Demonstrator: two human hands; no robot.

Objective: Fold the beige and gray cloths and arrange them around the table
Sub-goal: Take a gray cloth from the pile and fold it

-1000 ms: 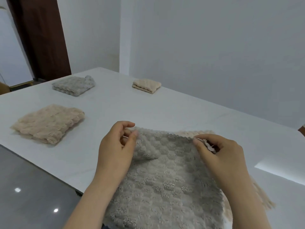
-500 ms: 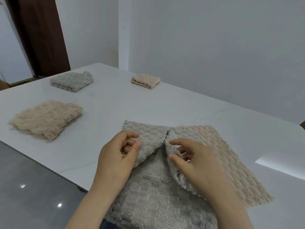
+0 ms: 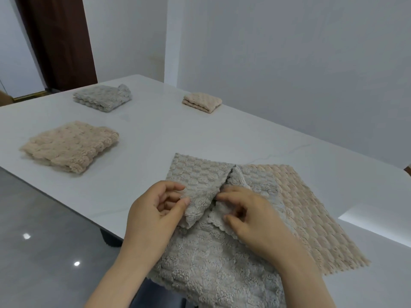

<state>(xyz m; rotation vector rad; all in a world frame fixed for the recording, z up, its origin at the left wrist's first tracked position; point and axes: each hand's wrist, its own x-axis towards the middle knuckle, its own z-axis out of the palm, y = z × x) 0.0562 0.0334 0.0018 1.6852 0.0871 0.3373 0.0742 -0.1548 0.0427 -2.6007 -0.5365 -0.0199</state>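
Since a second ago the gray cloth [image 3: 200,258] has gone from being held up by its far edge to lying down on the bench [image 3: 155,134]. Both far corners are now turned in so they meet in the middle, right between the hands. Left hand [image 3: 155,210] is pinching the left flap between thumb and fingers. Right hand [image 3: 251,216] has thumb and index finger curled onto the edge of the right flap.

Cloth looks fluffy, bumpy like a waffle on the outer face and more fleecy on the turned-in flaps, with a wavy scalloped edge. Its near end hangs off the bench edge below the wrists.

Peeking out from under it, just right of the right hand, is a flat beige cloth [image 3: 311,207] with the same bumpy pattern. Off to the left of the left hand sits a folded beige cloth [image 3: 71,145]. Well beyond the hands are a folded gray cloth [image 3: 102,97] and a smaller folded beige one [image 3: 202,102], all apart from each other.
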